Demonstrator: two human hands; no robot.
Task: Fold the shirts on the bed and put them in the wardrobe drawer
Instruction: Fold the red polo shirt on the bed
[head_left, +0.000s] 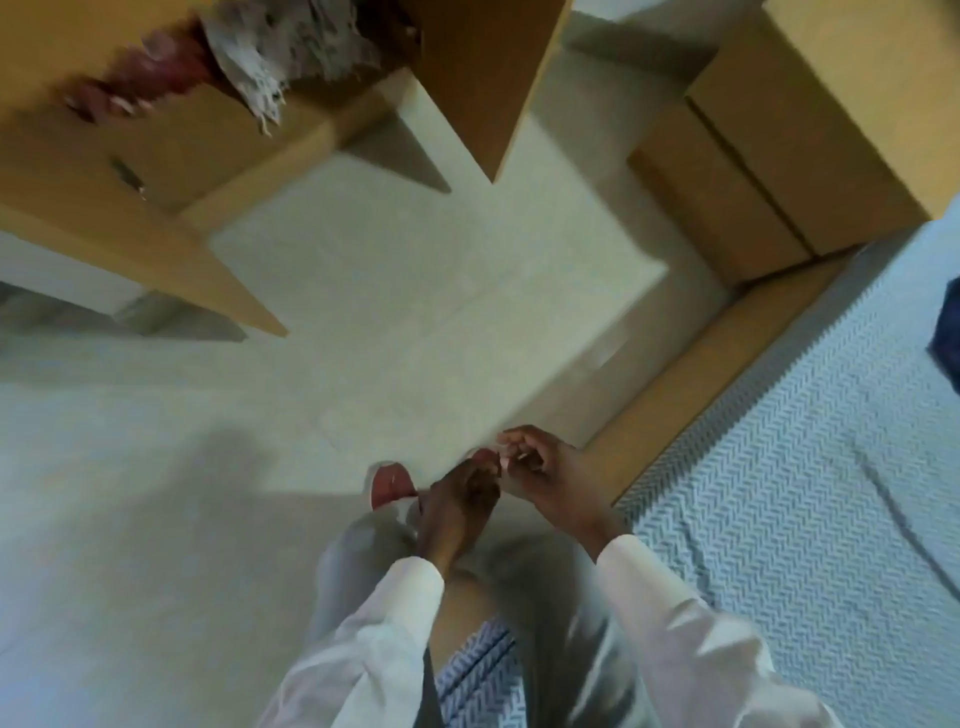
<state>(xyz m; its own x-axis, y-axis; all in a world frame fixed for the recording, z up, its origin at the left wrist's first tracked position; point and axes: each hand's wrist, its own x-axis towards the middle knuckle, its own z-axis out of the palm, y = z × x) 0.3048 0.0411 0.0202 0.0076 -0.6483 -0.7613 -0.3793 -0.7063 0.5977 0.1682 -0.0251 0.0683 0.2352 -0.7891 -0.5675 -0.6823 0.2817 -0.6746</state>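
Observation:
My left hand (457, 499) and my right hand (550, 478) meet in front of me, low over the pale floor, fingertips touching. The right hand's fingers are curled with nothing visible in them. The left hand is blurred and dark, so its fingers are unclear. The open wardrobe drawer (156, 150) is at the top left, holding a red garment (150, 67) and a grey-white garment (291, 47) that spills over its edge. The bed (779, 467), under a blue-white herringbone sheet, lies to my right. A dark blue garment (948, 332) shows at its far right edge.
An open wooden wardrobe door (478, 78) juts out beside the drawer. A wooden bedside cabinet (779, 156) stands at the top right by the bed's wooden frame (691, 379). My red slipper (389, 483) is on the tiled floor (415, 312).

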